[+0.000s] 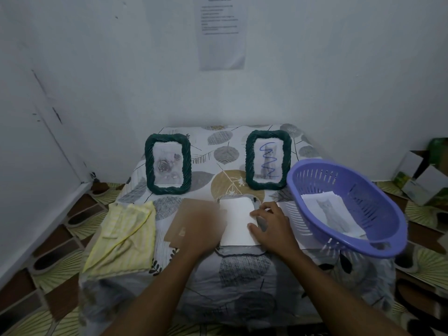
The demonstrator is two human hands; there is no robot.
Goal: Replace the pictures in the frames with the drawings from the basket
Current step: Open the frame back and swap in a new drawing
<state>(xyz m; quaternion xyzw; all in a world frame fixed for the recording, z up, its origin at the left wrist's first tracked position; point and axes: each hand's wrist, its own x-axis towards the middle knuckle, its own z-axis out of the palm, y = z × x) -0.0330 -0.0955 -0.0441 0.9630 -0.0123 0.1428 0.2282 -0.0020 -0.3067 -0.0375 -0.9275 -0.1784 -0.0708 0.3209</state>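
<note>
Item 1, white sheet [236,221]: lying flat at the middle of the desk [218,151], near the front. Its long axis is running from the person towards the wall, short edges front and back. The face showing is blank, and the far edge is bowing slightly upward.

Item 2, backing board [184,214]: brown, lying flat just left of the sheet and touching it (partly under the left hand).

Item 3, left frame [187,163]: dark green woven rim, standing upright in portrait at the back left, facing the person and showing a grey rose picture.

Item 4, right frame [249,161]: same make, standing upright at the back right, showing a blue zigzag scribble over a pale cat print.

Item 5, basket [315,178]: lilac slotted plastic, oval, sitting tilted at the desk's right edge and holding loose papers, with a grey cat picture [332,214] on top.

Item 6, yellow cloth [126,236]: crumpled, lying at the front left.

Left hand [206,221]: reaching over the board and smeared by motion; its grip cannot be told.

Right hand [271,224]: fingers bent, with fingertips and thumb resting on the sheet's right edge. Whether the grip is pinching the paper or only pressing it cannot be told.

Wall notice [221,32]: printed sheet, hanging above (text too small to read).
</note>
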